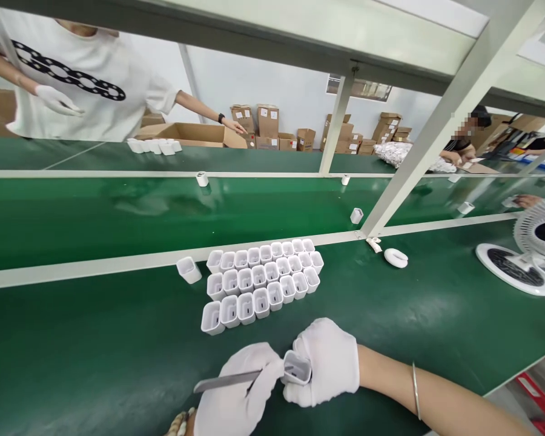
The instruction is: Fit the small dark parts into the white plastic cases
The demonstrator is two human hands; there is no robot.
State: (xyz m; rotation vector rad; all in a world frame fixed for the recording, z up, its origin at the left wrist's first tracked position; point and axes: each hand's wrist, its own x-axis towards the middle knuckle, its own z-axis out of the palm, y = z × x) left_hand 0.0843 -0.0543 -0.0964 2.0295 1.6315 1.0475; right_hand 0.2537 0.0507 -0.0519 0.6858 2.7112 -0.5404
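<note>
Green desk: 3 rows of white cups stand beyond the right hand, which grips 1 unfinished cup; the left hand pinches likely tweezers.

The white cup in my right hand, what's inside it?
Inside the cup in your right hand, pale walls and a small dark mark show. Your left hand crowds the rim, so whether the metal tool reaches in can't be seen.
</note>
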